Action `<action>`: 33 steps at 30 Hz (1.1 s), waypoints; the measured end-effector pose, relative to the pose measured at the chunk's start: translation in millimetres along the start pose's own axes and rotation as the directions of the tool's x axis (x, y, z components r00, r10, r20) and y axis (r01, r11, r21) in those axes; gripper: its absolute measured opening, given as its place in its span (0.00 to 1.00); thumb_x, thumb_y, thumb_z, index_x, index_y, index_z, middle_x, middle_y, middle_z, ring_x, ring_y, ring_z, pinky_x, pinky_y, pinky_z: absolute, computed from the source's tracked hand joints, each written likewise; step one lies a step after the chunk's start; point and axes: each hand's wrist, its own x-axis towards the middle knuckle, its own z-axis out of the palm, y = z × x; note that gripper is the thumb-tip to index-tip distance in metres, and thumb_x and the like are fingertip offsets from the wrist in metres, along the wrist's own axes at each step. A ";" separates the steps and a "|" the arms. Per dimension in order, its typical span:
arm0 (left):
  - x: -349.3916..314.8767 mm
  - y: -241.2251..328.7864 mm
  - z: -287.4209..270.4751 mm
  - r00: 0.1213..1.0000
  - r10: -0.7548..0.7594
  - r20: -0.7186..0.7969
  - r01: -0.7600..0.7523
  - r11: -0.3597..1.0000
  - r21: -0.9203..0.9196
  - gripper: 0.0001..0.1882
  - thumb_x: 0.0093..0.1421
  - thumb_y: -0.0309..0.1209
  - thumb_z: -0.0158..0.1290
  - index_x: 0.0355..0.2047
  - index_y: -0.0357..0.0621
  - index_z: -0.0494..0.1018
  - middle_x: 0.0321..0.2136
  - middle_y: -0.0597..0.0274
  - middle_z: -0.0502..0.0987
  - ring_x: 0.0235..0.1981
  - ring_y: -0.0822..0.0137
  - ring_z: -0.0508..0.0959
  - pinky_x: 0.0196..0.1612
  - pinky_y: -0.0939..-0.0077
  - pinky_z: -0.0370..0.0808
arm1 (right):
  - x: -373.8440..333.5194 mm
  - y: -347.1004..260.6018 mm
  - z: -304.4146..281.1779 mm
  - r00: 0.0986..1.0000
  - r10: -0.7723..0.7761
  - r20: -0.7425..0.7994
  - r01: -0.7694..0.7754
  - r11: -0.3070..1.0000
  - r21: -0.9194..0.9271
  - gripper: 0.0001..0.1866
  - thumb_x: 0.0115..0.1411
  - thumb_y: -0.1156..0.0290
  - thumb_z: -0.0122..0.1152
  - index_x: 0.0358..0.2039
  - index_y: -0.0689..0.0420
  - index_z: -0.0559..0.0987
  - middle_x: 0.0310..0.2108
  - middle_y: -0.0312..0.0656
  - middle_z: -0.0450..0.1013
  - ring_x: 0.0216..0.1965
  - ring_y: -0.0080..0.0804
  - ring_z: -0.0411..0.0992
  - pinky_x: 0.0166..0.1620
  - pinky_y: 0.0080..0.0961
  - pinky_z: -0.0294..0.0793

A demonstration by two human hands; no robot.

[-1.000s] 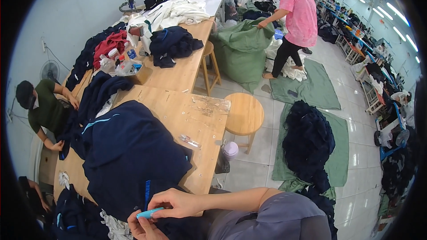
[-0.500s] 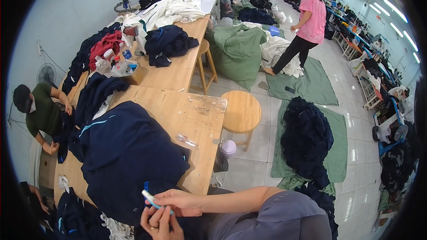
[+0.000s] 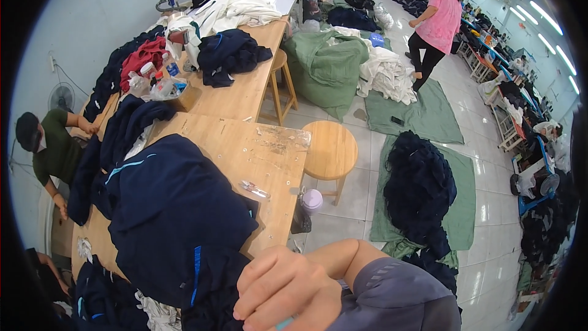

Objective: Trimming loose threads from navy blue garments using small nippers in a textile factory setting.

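Note:
My right hand (image 3: pixel 288 288) is raised close in front of me at the lower edge, its fingers curled around a slim tool. Only a light-blue bit of that tool (image 3: pixel 284 323) shows below the fingers. My left hand is out of view. Beyond the right hand, a large navy garment (image 3: pixel 177 208) lies heaped on the wooden table (image 3: pixel 214 129). A bright blue strip (image 3: pixel 196 276) runs along its near part, which hangs toward me. Small clear-and-red thread snips (image 3: pixel 254 189) rest on the table to the right of the garment.
A round wooden stool (image 3: pixel 331 150) and a lilac-lidded container (image 3: pixel 312 201) stand right of the table. A navy fabric pile (image 3: pixel 419 178) lies on green sheets, with a green sack (image 3: pixel 324 73) behind. A person in pink (image 3: pixel 438 18) stands far off; another in green (image 3: pixel 58 147) handles navy cloth.
My right hand has come up and nearer with the slim white-and-blue tool; my left hand has left view. The garment's blue strip is exposed. The person in pink has stepped back to the right.

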 end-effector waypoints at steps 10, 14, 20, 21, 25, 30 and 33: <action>-0.6 -8.2 24.4 0.993 -0.012 0.117 -0.003 0.991 0.134 0.25 0.60 0.41 0.43 0.50 0.32 0.62 0.43 0.34 0.67 0.45 0.38 0.66 0.47 0.58 0.65 | 38.0 3.7 14.6 0.991 -0.014 -0.134 0.011 1.000 -0.020 0.09 0.57 0.68 0.56 0.32 0.61 0.77 0.19 0.40 0.72 0.14 0.27 0.68 0.16 0.18 0.60; 2.5 -10.5 31.9 0.985 -0.005 0.172 -0.028 0.982 0.188 0.25 0.60 0.41 0.43 0.50 0.32 0.62 0.43 0.34 0.66 0.45 0.38 0.66 0.47 0.58 0.65 | 40.3 1.5 11.6 0.994 -0.027 -0.103 0.029 0.999 0.020 0.12 0.58 0.67 0.54 0.32 0.63 0.78 0.16 0.39 0.70 0.10 0.24 0.65 0.14 0.17 0.56; 7.1 -19.6 38.9 0.975 -0.014 0.221 -0.046 0.963 0.266 0.26 0.60 0.42 0.43 0.50 0.31 0.61 0.44 0.33 0.66 0.46 0.38 0.66 0.47 0.57 0.65 | 37.3 6.6 10.7 0.992 -0.105 -0.075 0.106 0.994 0.012 0.13 0.59 0.66 0.52 0.32 0.65 0.77 0.15 0.39 0.69 0.10 0.24 0.64 0.14 0.17 0.56; 8.5 -21.2 39.9 0.973 -0.016 0.230 -0.050 0.959 0.279 0.27 0.60 0.42 0.43 0.50 0.31 0.61 0.44 0.33 0.66 0.46 0.38 0.66 0.47 0.57 0.65 | 38.1 5.6 10.4 0.994 -0.045 -0.096 0.048 0.998 0.037 0.13 0.59 0.66 0.52 0.32 0.65 0.77 0.15 0.39 0.69 0.10 0.24 0.63 0.13 0.17 0.56; 11.6 -26.4 43.3 0.965 -0.024 0.262 -0.066 0.942 0.329 0.27 0.60 0.43 0.43 0.51 0.31 0.61 0.44 0.32 0.66 0.46 0.37 0.66 0.47 0.57 0.65 | 39.9 7.0 11.0 0.995 -0.058 -0.087 0.062 0.997 0.042 0.13 0.59 0.67 0.52 0.32 0.66 0.77 0.14 0.39 0.68 0.09 0.24 0.63 0.13 0.17 0.56; 13.9 -29.2 48.6 0.948 -0.039 0.316 -0.092 0.917 0.388 0.28 0.60 0.43 0.43 0.51 0.31 0.60 0.45 0.32 0.66 0.46 0.37 0.66 0.47 0.56 0.65 | 39.6 6.1 7.5 0.997 -0.033 -0.074 0.034 0.999 0.021 0.14 0.60 0.66 0.51 0.31 0.66 0.77 0.13 0.38 0.67 0.09 0.23 0.62 0.13 0.18 0.55; 13.4 -32.1 51.1 0.939 -0.050 0.340 -0.104 0.901 0.421 0.28 0.60 0.44 0.43 0.51 0.31 0.60 0.45 0.32 0.66 0.47 0.37 0.66 0.47 0.56 0.65 | 40.5 8.5 9.0 0.993 -0.076 -0.087 0.078 0.997 0.026 0.15 0.61 0.65 0.50 0.31 0.66 0.77 0.13 0.38 0.67 0.09 0.23 0.62 0.13 0.18 0.55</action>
